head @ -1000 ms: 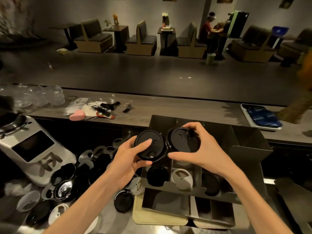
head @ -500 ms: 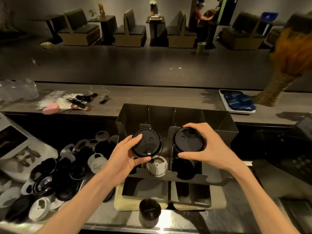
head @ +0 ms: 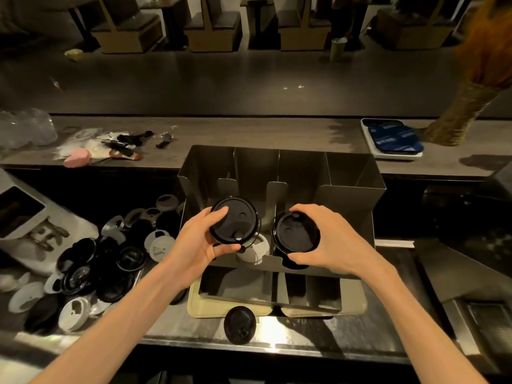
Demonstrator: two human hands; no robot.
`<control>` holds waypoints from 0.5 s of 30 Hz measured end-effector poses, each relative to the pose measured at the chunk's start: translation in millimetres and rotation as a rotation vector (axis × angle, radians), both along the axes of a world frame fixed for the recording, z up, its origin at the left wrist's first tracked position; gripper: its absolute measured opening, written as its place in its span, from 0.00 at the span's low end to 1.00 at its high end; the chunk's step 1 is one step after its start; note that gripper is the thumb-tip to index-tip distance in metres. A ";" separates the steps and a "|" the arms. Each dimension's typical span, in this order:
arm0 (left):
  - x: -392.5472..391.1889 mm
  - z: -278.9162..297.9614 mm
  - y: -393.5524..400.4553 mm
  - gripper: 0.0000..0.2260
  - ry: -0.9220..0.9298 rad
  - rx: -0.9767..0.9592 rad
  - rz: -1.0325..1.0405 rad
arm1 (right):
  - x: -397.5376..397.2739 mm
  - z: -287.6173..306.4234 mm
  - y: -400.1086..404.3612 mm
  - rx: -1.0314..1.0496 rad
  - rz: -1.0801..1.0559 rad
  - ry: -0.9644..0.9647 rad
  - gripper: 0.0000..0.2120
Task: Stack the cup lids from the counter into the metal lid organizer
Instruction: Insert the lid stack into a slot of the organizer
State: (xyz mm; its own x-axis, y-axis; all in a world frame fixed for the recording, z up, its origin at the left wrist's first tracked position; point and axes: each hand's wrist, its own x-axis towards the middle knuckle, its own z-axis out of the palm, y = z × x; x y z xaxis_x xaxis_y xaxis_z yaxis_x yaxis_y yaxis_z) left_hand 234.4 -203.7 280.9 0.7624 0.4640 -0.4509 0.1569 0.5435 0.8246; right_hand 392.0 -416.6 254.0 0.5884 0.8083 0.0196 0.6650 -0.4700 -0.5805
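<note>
The metal lid organizer [head: 352,173] stands in the middle of the counter with several upright slots. My left hand [head: 196,243] grips a black lid [head: 235,220] above its left slots. My right hand [head: 332,242] grips a second black lid [head: 296,235] over a slot further right, low in its opening. A white lid [head: 255,249] lies in the slot between them. A heap of black and white lids [head: 105,261] covers the counter to the left. One black lid [head: 239,324] lies alone at the counter's front edge.
A cream tray [head: 199,309] sits under the organizer. A white machine [head: 30,231] stands at far left. On the upper ledge lie a pink object [head: 76,156], small tools and wrappers, a tray of blue packets [head: 393,138] and a woven vase [head: 454,117].
Both hands have lowered their black lids toward the organizer's slots. The view has tilted down, so the counter's front edge and the lone black lid now show.
</note>
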 end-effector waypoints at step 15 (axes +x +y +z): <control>-3.1 -6.5 0.7 0.16 -0.022 -0.130 -0.024 | -0.5 -25.9 28.9 -0.501 0.162 -0.539 0.39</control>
